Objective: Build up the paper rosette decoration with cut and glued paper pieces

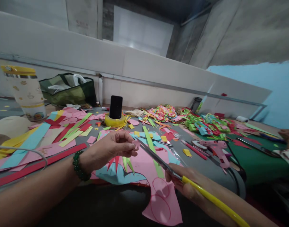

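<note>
Between the thumb and fingers of my left hand (119, 144) is a small piece of pink paper (136, 144). My right hand (189, 183) grips yellow-handled scissors (156, 156), whose blades point up and left with their tips beside that pink piece. Whether the blades touch it I cannot tell. Below the hands lies a larger pink paper sheet (162, 201) with red circles drawn on it, hanging over the table's front edge. Light blue paper (118, 175) and green strips (146, 138) lie around it.
A phone (115, 107) stands on a yellow tape roll (114, 121). A pink glue gun (216, 149) lies at right, near piled paper cutouts (206, 123). A tumbler (26, 94) and a green bag (68, 90) stand at left. Another person's hand (287, 135) shows at far right.
</note>
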The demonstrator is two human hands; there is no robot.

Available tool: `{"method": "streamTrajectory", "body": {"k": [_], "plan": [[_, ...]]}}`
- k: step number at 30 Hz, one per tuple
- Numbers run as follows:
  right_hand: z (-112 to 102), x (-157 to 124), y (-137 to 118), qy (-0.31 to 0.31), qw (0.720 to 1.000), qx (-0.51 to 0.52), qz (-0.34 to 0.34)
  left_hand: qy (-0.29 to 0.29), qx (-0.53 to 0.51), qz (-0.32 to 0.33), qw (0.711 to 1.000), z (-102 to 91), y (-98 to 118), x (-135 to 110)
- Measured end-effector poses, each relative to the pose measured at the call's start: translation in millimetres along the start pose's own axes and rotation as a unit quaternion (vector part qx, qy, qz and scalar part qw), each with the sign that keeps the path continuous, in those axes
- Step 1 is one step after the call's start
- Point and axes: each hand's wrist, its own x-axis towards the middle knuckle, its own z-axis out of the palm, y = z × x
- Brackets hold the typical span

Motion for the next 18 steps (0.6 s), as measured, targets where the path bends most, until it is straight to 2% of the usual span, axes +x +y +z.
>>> {"method": "streamTrajectory", "body": {"k": [8, 18], "plan": [[-2.7, 5.1, -9.9, -0.026, 0.998, -0.047, 0.017, 0.0, 0.003, 0.004, 1.0, -0.4, -3.0, 0.9], [2.0, 5.2, -14.9, 0.011, 1.0, 0.01, 0.02, -0.001, 0.004, 0.007, 1.0, -0.1, -3.4, 1.2]]}}
